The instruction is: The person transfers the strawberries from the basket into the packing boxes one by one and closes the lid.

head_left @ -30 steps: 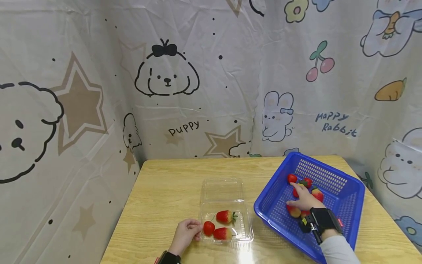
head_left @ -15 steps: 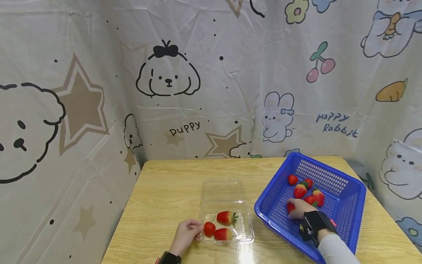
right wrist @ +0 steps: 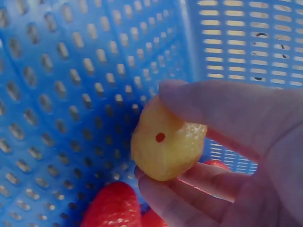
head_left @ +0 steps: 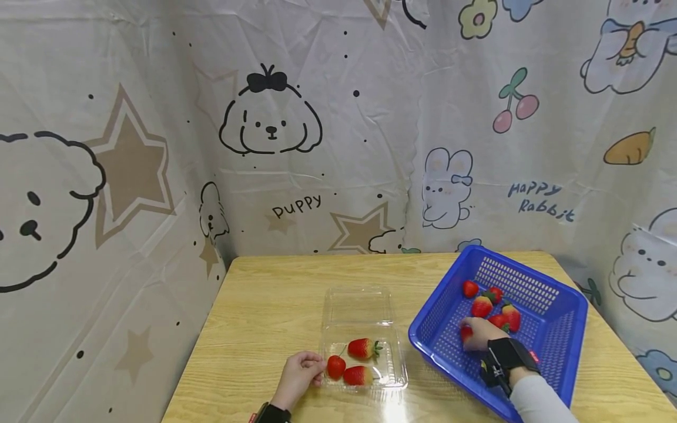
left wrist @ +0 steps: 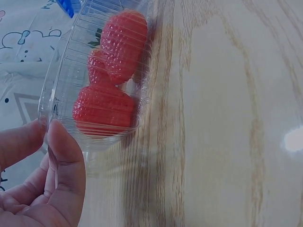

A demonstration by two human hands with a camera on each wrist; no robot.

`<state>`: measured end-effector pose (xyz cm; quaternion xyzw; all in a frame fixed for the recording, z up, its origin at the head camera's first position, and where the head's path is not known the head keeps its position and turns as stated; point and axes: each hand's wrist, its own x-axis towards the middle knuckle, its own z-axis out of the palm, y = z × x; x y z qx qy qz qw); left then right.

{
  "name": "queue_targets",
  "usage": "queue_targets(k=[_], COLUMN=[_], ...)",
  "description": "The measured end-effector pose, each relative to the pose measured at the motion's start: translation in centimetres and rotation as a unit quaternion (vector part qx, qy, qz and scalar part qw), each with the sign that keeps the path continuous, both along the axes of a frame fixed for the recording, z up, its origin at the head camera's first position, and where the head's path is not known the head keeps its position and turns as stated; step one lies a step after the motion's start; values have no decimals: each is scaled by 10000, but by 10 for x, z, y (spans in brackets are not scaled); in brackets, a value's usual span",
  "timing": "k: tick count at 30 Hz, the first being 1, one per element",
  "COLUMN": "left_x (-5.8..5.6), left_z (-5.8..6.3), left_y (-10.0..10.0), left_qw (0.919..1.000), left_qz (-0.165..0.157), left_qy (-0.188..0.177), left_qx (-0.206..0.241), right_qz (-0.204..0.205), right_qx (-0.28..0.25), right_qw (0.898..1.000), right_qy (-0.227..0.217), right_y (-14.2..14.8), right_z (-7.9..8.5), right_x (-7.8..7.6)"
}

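Observation:
At the table's near side, my left hand (head_left: pixel 298 376) pinches the left rim of a clear plastic clamshell box (left wrist: pixel 57 90) between thumb and finger. Its lid is folded back. Inside lie two strawberries (head_left: pixel 361 348) with pale stem ends and a rounder red fruit with a thin stem (head_left: pixel 335 366). My right hand (head_left: pixel 481 335) is down in a blue plastic basket (head_left: pixel 515 285). Thumb and fingers there grip a strawberry (right wrist: pixel 163 146), whose yellowish, leafless end with a small red dot shows in the right wrist view.
Several more strawberries (head_left: pixel 481 306) lie in the basket, beyond and beside the right hand. A wooden table (head_left: pixel 275 294) carries basket and box. Behind and to the sides hangs a cartoon-printed curtain (head_left: pixel 359 147).
My right hand moved nearer within the basket and its spread fingers closed round a strawberry. For the last half second it has barely moved. The left hand stays at the box rim.

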<state>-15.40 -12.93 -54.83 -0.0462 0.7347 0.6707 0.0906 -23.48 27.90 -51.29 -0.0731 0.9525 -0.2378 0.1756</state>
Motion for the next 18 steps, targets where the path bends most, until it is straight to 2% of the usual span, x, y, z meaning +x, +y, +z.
queue_targets(k=[3,6,10,18], left_x=[0,0,0,1], left_z=[-1,-1,0,1], left_y=[0,0,0,1], left_qw=[10000,10000,10000,9999], left_qz=[1,9,-3,-26], left_qy=[18,34,31,101], left_qx=[-17,-30,-56,-45], right_qz=[-9,119,340,422], right_qx=[-89,-172,-317,-619], right_qw=[10000,9998,9987,9946], right_qy=[8,68,216,716], right_y=[2,3,2,-18], right_z=[7,21,45,97], right_x=[0,-1,-3,-1])
